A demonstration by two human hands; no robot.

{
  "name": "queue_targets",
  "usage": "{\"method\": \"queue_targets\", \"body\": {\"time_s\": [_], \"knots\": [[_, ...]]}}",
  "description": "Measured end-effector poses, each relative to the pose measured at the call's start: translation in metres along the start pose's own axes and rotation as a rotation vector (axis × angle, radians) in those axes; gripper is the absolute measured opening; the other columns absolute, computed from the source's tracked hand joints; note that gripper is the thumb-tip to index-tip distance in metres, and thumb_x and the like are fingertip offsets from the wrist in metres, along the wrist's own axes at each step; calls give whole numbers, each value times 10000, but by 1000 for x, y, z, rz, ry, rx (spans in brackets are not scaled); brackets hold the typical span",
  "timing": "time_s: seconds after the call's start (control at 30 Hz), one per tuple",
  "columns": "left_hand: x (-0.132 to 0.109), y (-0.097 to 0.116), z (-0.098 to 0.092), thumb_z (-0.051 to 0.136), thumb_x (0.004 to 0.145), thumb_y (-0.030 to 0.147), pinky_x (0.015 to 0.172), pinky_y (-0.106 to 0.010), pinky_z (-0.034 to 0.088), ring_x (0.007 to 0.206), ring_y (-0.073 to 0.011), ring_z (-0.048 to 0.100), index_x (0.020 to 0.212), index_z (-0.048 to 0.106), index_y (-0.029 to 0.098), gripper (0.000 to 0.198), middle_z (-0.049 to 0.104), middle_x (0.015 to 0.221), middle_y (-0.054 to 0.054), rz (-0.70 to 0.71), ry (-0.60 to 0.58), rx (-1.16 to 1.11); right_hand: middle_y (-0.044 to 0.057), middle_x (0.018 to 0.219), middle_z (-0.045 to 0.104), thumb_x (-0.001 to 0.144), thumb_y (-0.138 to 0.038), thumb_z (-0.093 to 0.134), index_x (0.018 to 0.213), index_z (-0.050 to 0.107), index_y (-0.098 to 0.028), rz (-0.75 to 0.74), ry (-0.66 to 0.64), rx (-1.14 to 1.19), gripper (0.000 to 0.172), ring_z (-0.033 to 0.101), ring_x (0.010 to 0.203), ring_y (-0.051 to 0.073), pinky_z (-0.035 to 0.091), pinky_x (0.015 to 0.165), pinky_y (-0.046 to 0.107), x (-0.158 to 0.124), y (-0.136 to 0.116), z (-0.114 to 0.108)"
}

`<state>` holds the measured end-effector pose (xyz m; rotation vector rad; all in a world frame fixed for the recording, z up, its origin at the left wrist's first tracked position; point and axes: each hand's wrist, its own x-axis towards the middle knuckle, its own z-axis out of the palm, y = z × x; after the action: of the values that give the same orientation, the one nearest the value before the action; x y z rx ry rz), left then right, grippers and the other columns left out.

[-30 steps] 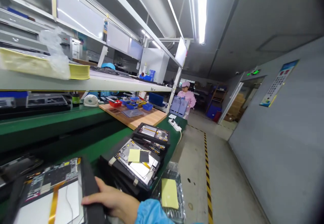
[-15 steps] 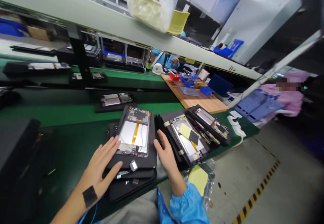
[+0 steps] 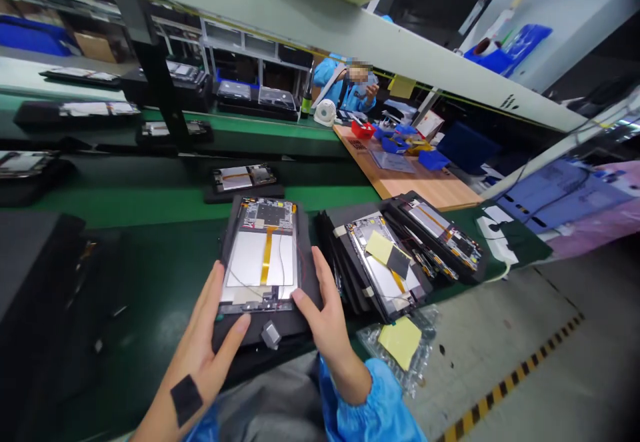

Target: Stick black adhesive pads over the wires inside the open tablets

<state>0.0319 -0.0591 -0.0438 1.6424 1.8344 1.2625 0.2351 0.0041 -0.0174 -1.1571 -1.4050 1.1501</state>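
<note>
In from the left: a large black block (image 3: 30, 269) is seen at the lower left, and above it, at the upper left of the frame, a blue bin (image 3: 33, 37) is set beside a cardboard box (image 3: 95, 47).

To the middle, and here is the action! The left hand (image 3: 207, 339), a dark patch (image 3: 186, 401) worn near its wrist, is laid along the left side of a black tray (image 3: 309, 245), its thumb pointed at the near edge. On that tray, just below the centre of the frame, an opened device (image 3: 257, 255) is carried face up, crossed by an orange strip (image 3: 267, 255); a small grey block (image 3: 271, 335) is seen by the tray's near edge. The right side is covered by the right hand (image 3: 327, 315), its thumb brought to the device's near right corner. The hands are kept apart, the tray between them; whether it is firmly gripped cannot be told, the undersides being hidden.

Beyond, a second tray (image 3: 275, 191) is spotted, and higher up a co-worker in blue (image 3: 345, 85) is seen behind a white fan (image 3: 326, 113).

Right of centre, stacked trays (image 3: 373, 295) are topped by another device and a yellow sheet (image 3: 379, 247). Farther right, a white power strip (image 3: 497, 239) is placed near the bench's end, and striped floor tape (image 3: 515, 382) is shown at the lower right.
</note>
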Motion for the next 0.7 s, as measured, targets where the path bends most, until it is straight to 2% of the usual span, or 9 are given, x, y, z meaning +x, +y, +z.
{"method": "queue_targets", "body": {"time_s": [0.17,0.23,0.3,0.37,0.4,0.47,0.57,0.63,0.7], "knots": [[-19,12,-5,501,1048,396,1322,-639,188,1632,-351,210,1710,48,337,805,134,1792,-58,100,-7,146,79,1742,336,976,-387,691,1659,346,-277,-62,-91,-113,773,313,1620,280,273,1332,509,-4,-1,-9],[-20,6,-9,534,1030,399,1304,-707,146,1646,-376,127,1699,132,368,781,116,1795,-49,210,-8,223,98,1729,360,973,-363,701,1616,415,-284,-116,-84,-212,708,344,1603,308,269,1320,553,-6,-4,-13],[-20,0,-14,634,983,388,1308,-695,166,1623,-377,228,1597,404,391,656,310,1739,-54,396,15,287,111,1632,496,941,-308,741,1467,576,-294,-265,-46,-328,551,454,1524,325,334,1274,569,-10,-12,-18],[-20,-2,-17,748,920,320,1329,-597,214,1452,-318,514,1357,646,346,450,633,1474,-67,629,36,355,101,1373,678,902,-244,764,1251,689,-297,-437,-56,-406,360,611,1319,308,472,1145,528,-14,-23,-21],[-20,-1,-17,780,897,262,1331,-540,241,1305,-275,625,1249,701,313,365,734,1290,-57,728,38,391,87,1230,722,893,-220,760,1170,707,-293,-496,-82,-422,292,656,1197,290,524,1057,497,-17,-29,-22],[-19,4,-16,776,883,137,1282,-452,340,1035,-210,710,1145,732,255,291,797,1038,-27,849,18,423,60,1029,741,902,-180,728,1093,713,-281,-535,-130,-425,217,678,1012,257,559,916,444,-21,-38,-25],[-14,20,-14,680,934,81,1019,-378,526,829,-175,711,1110,725,230,234,792,889,-6,803,16,315,49,955,742,941,-147,679,1067,718,-262,-444,-148,-383,175,683,921,226,556,825,388,-27,-46,-27],[-6,35,-12,616,992,154,823,-350,554,760,-172,691,1085,713,244,162,762,830,-9,654,17,160,53,999,759,952,-175,703,1104,728,-259,-355,-209,-330,176,698,954,222,565,837,369,-28,-49,-26],[3,50,-11,563,1041,231,731,-320,555,763,-170,690,1071,705,262,149,749,837,-12,502,-41,9,56,1063,777,962,-210,723,1135,737,-258,-289,-260,-257,180,710,1012,221,570,889,363,-26,-51,-24]]}}
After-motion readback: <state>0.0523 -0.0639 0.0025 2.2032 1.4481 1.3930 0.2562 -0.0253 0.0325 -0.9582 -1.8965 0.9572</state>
